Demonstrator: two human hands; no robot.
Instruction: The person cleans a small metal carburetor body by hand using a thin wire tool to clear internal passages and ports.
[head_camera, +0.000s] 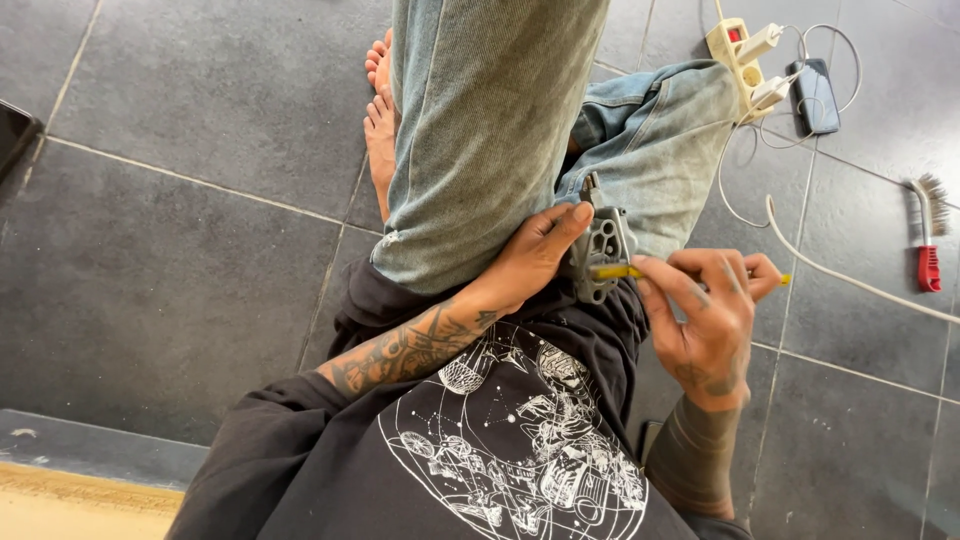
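A: Start at the left. What's there?

B: Dark grey floor tiles (200, 230) with pale grout lines, and a pale wooden edge (70, 505) at the bottom corner. Further in, a bare foot (380, 130) rests on the tiles, beside a leg in faded jeans (480, 150).

A: And the person's left hand?

B: The left hand (530, 262) comes off a tattooed forearm (410, 350) and rests against the knee. Its fingers curl round a small grey metal part (603, 248) with several round holes, thumb stretched along the top edge. It grips the part firmly.

A: Where exactly is that part?

B: In front of the lap, between the two hands, just above the black printed shirt (510, 450) and against the jeans.

A: The right hand?

B: The right hand (705, 315) is closed in a pinch on a thin yellow tool (620, 271). The fingers fold tightly around the shaft, and its yellow end peeks out past the knuckles. The tip touches the side of the metal part.

A: Anything to the right of that?

B: A cream power strip (738, 55) with plugs, white cables (850, 280) trailing across the floor, and a dark phone (817, 95) lying next to the strip. Near the far edge sits a wire brush with a red handle (930, 235), well apart from the hands.
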